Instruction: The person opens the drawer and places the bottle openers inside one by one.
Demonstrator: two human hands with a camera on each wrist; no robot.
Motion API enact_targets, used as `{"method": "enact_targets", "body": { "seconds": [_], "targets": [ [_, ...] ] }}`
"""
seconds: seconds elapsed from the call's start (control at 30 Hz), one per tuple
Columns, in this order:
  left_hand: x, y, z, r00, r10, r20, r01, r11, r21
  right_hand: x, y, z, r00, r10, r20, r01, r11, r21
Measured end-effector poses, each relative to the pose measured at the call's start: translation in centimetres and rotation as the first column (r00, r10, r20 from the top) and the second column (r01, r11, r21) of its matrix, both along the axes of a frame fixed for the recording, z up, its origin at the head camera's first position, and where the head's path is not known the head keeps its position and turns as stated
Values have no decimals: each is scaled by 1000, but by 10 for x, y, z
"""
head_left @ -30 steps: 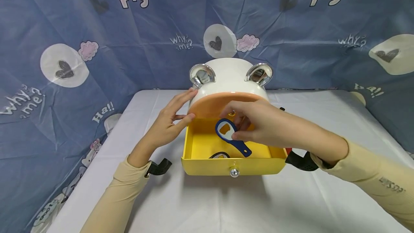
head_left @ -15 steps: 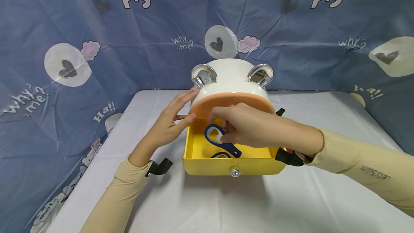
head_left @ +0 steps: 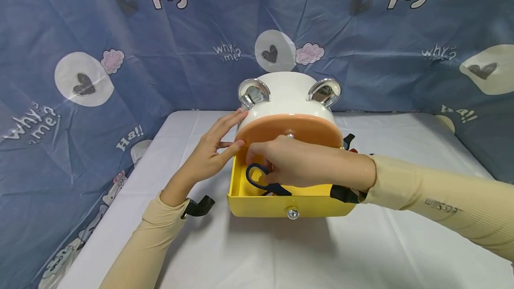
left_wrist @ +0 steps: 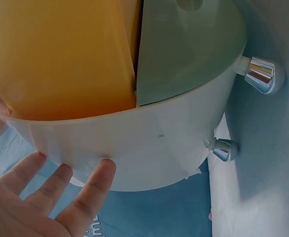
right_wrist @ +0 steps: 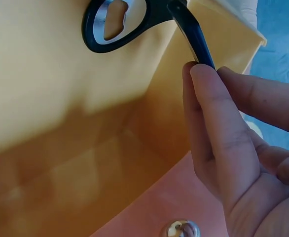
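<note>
Yellow drawer (head_left: pixel 325 207) holds dark opener (right_wrist: pixel 157 13) at seven o'clock. Right hand (head_left: pixel 291 163) pinches blue opener (head_left: pixel 278 189); spread left hand (head_left: pixel 210 154) touches white casing (head_left: pixel 287 88).

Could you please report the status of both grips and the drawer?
Left grip touching white case. Right grip pinching blue opener at yellow drawer. Possibly in the way: second opener inside.

A bottle opener (head_left: pixel 278 189) sits in the grip of the right hand (head_left: pixel 291 160), within a drawer (head_left: pixel 257 207); a second opener (right_wrist: pixel 157 12) lies there, just before the grip. Behind rises a cabinet (head_left: pixel 287 89). Left of the grip, the left hand (head_left: pixel 209 154) touches the cabinet's side; a backdrop (head_left: pixel 201 21) hangs farther back.
</note>
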State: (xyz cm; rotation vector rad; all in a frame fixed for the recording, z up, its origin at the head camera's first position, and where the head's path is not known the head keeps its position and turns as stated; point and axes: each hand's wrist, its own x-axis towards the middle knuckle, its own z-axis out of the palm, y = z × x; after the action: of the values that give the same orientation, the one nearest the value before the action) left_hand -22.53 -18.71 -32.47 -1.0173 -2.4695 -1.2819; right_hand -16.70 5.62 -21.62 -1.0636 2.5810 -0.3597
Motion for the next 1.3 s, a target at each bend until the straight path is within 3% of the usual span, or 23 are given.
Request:
{"method": "enact_targets", "body": {
  "seconds": [0.27, 0.63, 1.3],
  "targets": [
    [-1, 1, 0, 1000, 3, 6, -3, 1000, -2, -3, -8, -1, 998, 32, 60, -38, 995, 92],
    [0, 1, 1, 1000, 4, 6, -4, 1000, 0, -7, -11, -6, 992, 68, 111, -77, 994, 82],
    [1, 0, -1, 1000, 9, 7, -9, 1000, 0, -9, -20, -15, 988, 36, 152, -57, 989, 137]
  ]
}}
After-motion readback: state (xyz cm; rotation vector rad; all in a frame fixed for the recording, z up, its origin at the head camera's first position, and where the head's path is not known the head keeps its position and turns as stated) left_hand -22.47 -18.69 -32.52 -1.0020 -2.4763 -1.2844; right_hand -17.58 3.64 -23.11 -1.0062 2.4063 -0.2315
